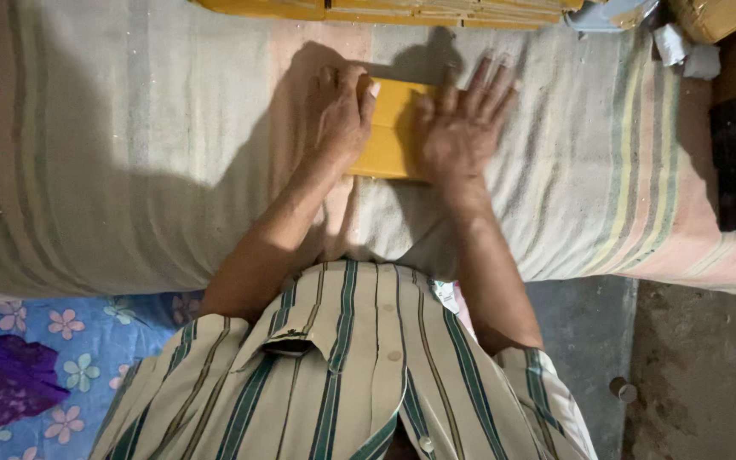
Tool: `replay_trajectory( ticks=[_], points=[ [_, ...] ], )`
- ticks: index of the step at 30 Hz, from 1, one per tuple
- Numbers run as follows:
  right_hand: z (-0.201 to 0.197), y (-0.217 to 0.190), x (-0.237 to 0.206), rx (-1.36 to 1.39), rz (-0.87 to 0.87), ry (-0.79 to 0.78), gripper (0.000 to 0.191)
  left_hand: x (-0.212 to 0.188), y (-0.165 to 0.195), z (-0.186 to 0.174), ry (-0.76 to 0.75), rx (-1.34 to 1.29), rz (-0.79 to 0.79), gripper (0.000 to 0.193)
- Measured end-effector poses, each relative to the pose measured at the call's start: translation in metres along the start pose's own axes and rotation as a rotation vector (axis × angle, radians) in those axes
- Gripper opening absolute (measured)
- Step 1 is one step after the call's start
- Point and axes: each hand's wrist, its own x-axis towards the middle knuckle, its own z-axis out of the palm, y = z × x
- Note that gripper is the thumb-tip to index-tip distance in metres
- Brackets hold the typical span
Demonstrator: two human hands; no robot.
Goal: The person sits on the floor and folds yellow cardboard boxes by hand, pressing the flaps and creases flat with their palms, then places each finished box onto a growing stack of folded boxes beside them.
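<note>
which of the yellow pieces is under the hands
The single yellow folded piece mid-cloth, pressed by the left hand and right hand; the other yellow pieces lie stacked untouched at the far edge.

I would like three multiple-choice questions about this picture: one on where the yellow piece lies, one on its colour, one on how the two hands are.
1. Where does the folded piece lie?
A. on the striped cloth
B. on the flowered sheet
C. on the bare floor

2. What colour is the folded piece?
A. purple
B. yellow
C. black

3. How is the right hand?
A. closed in a fist
B. lifted away from the piece
C. flat, with fingers spread

Answers:
1. A: the folded piece rests on the striped cloth, under both hands.
2. B: the part that shows between the hands is plain yellow.
3. C: the right hand lies open on the piece's right side with the fingers fanned out, while the left hand presses flat on its left side.
</note>
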Motion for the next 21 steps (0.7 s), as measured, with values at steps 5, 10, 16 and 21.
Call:
replay_trajectory(
  ticks=[5, 10, 16, 21],
  points=[
    [0.008, -0.045, -0.011, -0.023, -0.236, 0.038, 0.068, -0.015, -0.001, -0.017, 0.088, -0.248, 0.033, 0.028],
    [0.006, -0.017, -0.002, 0.006, -0.296, 0.045, 0.069, -0.014, 0.008, -0.017, 0.161, -0.323, 0.129, 0.032],
    [0.001, 0.051, -0.004, 0.128, -0.121, 0.184, 0.068, -0.031, 0.031, -0.042, 0.167, 0.024, 0.118, 0.035],
    [0.012, 0.022, -0.003, -0.003, -0.21, 0.276, 0.064, -0.028, 0.054, -0.058, 0.004, 0.367, 0.097, 0.054]
  ],
)
